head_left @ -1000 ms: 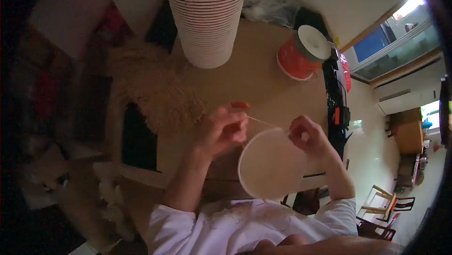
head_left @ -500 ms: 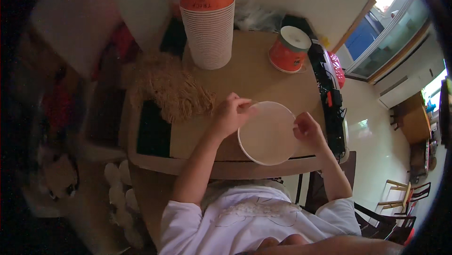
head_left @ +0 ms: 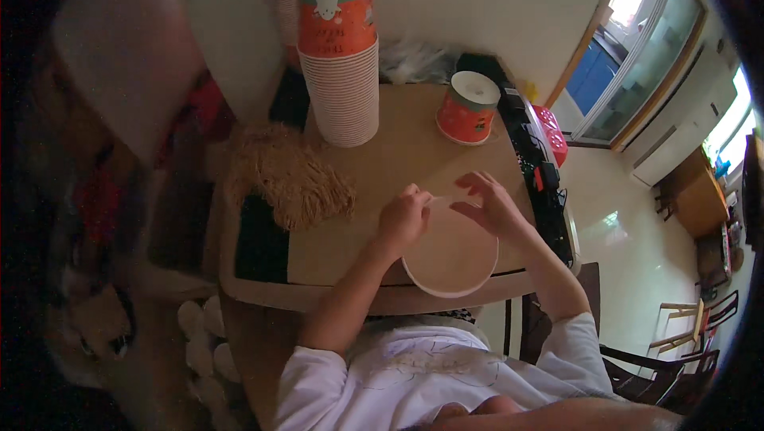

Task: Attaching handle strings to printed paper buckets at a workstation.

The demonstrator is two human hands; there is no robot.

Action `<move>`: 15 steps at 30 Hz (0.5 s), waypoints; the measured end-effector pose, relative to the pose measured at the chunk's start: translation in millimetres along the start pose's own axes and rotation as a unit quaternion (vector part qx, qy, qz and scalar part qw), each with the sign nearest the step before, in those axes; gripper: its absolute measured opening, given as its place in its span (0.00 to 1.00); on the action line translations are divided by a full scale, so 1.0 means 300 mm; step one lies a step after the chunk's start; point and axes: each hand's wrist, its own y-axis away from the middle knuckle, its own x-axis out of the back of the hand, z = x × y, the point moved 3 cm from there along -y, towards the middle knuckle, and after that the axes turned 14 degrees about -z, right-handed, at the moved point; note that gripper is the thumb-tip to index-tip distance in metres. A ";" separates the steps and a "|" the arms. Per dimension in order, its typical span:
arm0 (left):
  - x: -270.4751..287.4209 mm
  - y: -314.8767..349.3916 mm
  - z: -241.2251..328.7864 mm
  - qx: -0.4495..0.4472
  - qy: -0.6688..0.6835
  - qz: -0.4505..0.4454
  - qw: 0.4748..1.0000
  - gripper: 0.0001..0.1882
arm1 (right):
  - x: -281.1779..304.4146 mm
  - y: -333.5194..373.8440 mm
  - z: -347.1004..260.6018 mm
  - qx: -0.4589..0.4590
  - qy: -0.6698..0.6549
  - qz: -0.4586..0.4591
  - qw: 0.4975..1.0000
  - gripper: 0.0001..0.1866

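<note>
A large round paper bucket (head_left: 450,260) with a pale inside and a white rim is at the table's front edge, its mouth facing up toward me. My left hand (head_left: 404,220) is at the far left of its rim, thumb and fingers pinched together. Something thin and pale shows at those fingertips, too small to name. Over the far right of the rim is my right hand (head_left: 495,208), thumb and fingers apart, with nothing visible held. A bundle of brown twisted cords (head_left: 298,184) lies left of the bucket, beyond my left forearm.
A tall stack of nested paper buckets (head_left: 344,97), orange at the top, stands at the back left. An upside-down orange bucket (head_left: 469,113) sits at the back right. Black power strips and cables (head_left: 543,176) line the table's right edge. Clear plastic wrap (head_left: 418,61) lies against the wall.
My right hand has moved from the bucket's right side to the far part of the rim, and its fingers have opened. My left hand stays at the rim, now closed more tightly. The view has shifted.
</note>
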 end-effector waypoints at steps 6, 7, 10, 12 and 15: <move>0.047 0.067 0.012 -0.048 0.055 0.062 0.995 0.08 | 0.002 -0.038 0.036 -0.015 -0.188 -0.204 0.961 0.06; 0.053 0.080 0.023 -0.048 0.056 0.063 0.995 0.08 | 0.013 -0.032 0.049 0.052 -0.255 -0.240 0.935 0.06; 0.084 0.138 0.092 -0.117 0.029 0.143 0.982 0.11 | 0.040 -0.033 0.120 -0.054 -0.234 -0.232 0.943 0.07; 0.092 0.166 0.113 -0.152 -0.036 0.179 0.971 0.15 | 0.068 -0.032 0.090 -0.041 -0.179 -0.186 0.965 0.08; 0.096 0.192 0.129 -0.203 -0.085 0.224 0.949 0.17 | 0.101 -0.047 0.055 -0.037 -0.163 -0.123 0.978 0.12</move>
